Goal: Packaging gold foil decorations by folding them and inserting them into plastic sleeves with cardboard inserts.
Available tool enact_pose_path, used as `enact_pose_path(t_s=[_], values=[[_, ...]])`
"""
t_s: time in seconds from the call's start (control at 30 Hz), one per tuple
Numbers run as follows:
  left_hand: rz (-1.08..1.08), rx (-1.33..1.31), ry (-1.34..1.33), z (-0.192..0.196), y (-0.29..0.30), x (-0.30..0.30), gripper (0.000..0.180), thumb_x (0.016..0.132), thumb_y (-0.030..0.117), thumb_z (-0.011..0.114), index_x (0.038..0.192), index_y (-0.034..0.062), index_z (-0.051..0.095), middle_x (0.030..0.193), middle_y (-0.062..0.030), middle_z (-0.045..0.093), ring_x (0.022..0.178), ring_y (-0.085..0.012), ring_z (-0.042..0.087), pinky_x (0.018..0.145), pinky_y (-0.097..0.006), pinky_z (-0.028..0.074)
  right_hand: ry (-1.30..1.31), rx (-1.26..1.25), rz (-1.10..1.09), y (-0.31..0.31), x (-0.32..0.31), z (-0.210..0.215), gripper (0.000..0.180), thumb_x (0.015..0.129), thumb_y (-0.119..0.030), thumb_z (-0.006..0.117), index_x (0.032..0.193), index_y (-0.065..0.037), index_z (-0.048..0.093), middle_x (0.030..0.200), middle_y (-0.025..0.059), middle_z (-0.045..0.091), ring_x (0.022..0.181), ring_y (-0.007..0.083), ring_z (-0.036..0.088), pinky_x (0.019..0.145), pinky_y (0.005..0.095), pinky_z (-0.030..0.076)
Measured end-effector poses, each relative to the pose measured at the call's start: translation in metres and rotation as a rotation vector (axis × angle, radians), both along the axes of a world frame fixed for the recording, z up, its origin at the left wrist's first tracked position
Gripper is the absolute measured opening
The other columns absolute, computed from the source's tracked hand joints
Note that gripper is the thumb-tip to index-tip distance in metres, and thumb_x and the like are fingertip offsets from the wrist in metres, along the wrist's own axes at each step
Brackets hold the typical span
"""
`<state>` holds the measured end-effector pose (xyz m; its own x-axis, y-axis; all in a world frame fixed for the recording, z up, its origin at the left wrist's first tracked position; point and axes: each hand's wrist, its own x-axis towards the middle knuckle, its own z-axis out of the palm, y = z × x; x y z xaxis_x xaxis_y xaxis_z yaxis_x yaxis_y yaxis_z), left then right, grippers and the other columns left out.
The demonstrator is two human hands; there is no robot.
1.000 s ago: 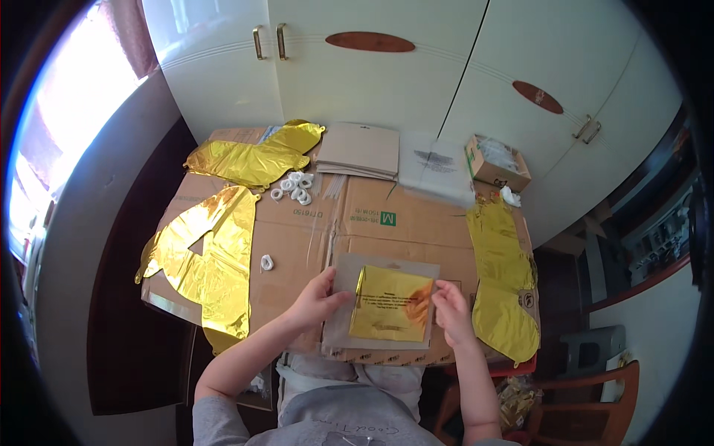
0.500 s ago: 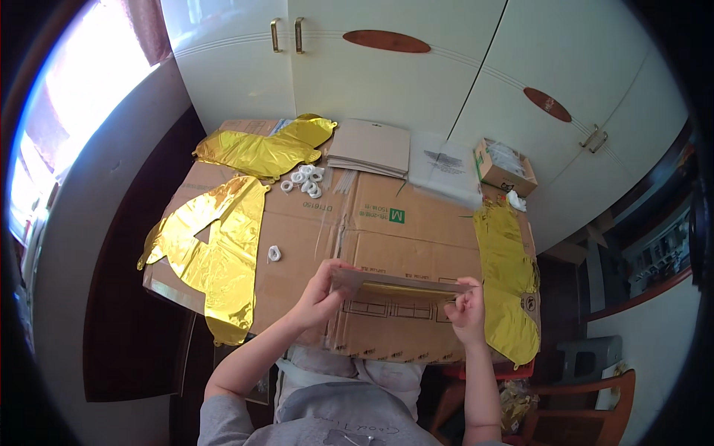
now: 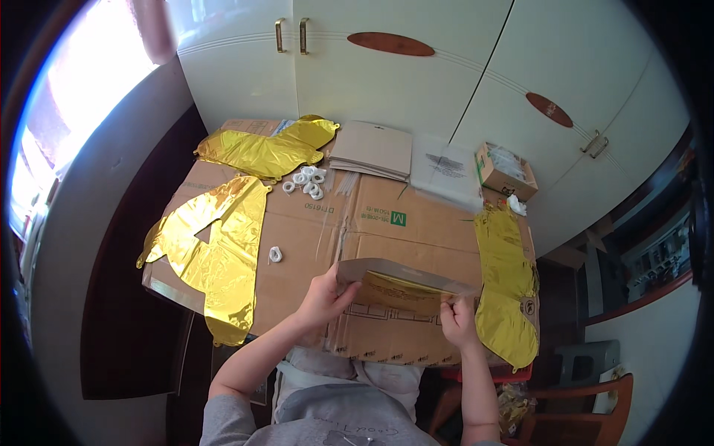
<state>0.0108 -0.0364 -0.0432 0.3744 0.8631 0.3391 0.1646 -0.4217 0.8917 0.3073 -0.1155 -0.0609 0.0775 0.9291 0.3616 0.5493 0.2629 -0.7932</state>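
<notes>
My left hand (image 3: 326, 299) grips the left end of a grey-brown cardboard sheet (image 3: 394, 269), thumb on the near side. The sheet is bowed and held up over the near part of the large carton surface. Along its near side shows a folded strip of gold foil (image 3: 398, 292). My right hand (image 3: 459, 318) is closed at the right end, fingers pinched where the foil meets the sheet's edge. Whether it pinches foil, sheet or both is hard to make out. Nearest my left hand on the carton lies a single white ribbon roll (image 3: 276, 254).
Flattened brown carton (image 3: 297, 223) covers the table. Gold foil balloons lie left (image 3: 230, 253), back left (image 3: 260, 149) and right (image 3: 506, 275). White ribbon rolls (image 3: 309, 178), stacked cardboard sheets (image 3: 372, 149), clear plastic bags (image 3: 445, 172) and a small box (image 3: 507, 178) stand at the back, before white cabinets.
The cardboard sheet has tipped and bowed, showing more gold foil. My right hand has moved slightly down and left, its fingers closing at the foil's edge; my left hand keeps its grip.
</notes>
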Motion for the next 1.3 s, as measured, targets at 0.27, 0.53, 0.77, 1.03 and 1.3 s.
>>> enact_pose_path(t_s=[0.27, 0.53, 0.77, 1.03, 1.3], values=[[0.035, 0.015, -0.019, 0.005, -0.003, 0.004, 0.047, 0.083, 0.015, 0.076, 0.120, 0.0005, 0.050, 0.102, -0.0151, 0.069, 0.093, -0.0219, 0.069, 0.078, -0.033, 0.055, -0.030, -0.049, 0.120, 0.000, -0.002, 0.014, 0.016, 0.087, -0.015, 0.070, 0.089, 0.001, 0.071, 0.067, 0.0099, 0.067, 0.059, 0.0142, 0.063, 0.052, 0.0302, 0.044], [0.143, -0.226, -0.094, -0.006, -0.010, 0.006, 0.051, 0.082, 0.021, 0.078, 0.118, -0.0004, 0.050, 0.088, -0.0137, 0.071, 0.075, -0.0212, 0.070, 0.068, -0.030, 0.054, 0.453, -0.285, -0.023, 0.000, -0.030, 0.007, 0.024, 0.089, -0.024, 0.071, 0.097, -0.001, 0.072, 0.073, 0.0078, 0.071, 0.062, 0.0135, 0.064, 0.057, 0.0294, 0.049], [0.341, 0.374, 0.666, 0.003, -0.021, 0.006, 0.068, 0.078, 0.017, 0.072, 0.136, -0.0035, 0.043, 0.134, -0.0234, 0.050, 0.125, -0.0337, 0.050, 0.101, -0.046, 0.041, -0.591, 0.050, -0.426, 0.001, -0.038, 0.016, 0.024, 0.084, -0.029, 0.071, 0.098, -0.009, 0.070, 0.097, 0.0051, 0.070, 0.060, 0.0230, 0.066, 0.057, 0.0352, 0.053], [-0.117, 0.411, 0.795, -0.022, -0.044, 0.059, 0.068, 0.088, 0.038, 0.056, 0.138, -0.0071, 0.043, 0.147, -0.0237, 0.041, 0.141, -0.0340, 0.035, 0.116, -0.047, 0.026, -0.760, 0.128, -0.001, 0.002, -0.058, -0.004, 0.033, 0.079, -0.015, 0.067, 0.112, -0.013, 0.069, 0.119, -0.0013, 0.068, 0.054, 0.0141, 0.063, 0.052, 0.0281, 0.054], [-0.044, 0.257, 0.908, -0.020, -0.037, 0.052, 0.082, 0.090, 0.052, 0.051, 0.141, -0.0107, 0.036, 0.150, -0.0261, 0.034, 0.143, -0.0361, 0.030, 0.118, -0.048, 0.019, -0.816, 0.015, -0.073, 0.004, -0.048, -0.007, 0.040, 0.080, -0.018, 0.064, 0.119, -0.010, 0.067, 0.123, 0.0035, 0.067, 0.051, 0.0166, 0.064, 0.051, 0.0280, 0.055]])
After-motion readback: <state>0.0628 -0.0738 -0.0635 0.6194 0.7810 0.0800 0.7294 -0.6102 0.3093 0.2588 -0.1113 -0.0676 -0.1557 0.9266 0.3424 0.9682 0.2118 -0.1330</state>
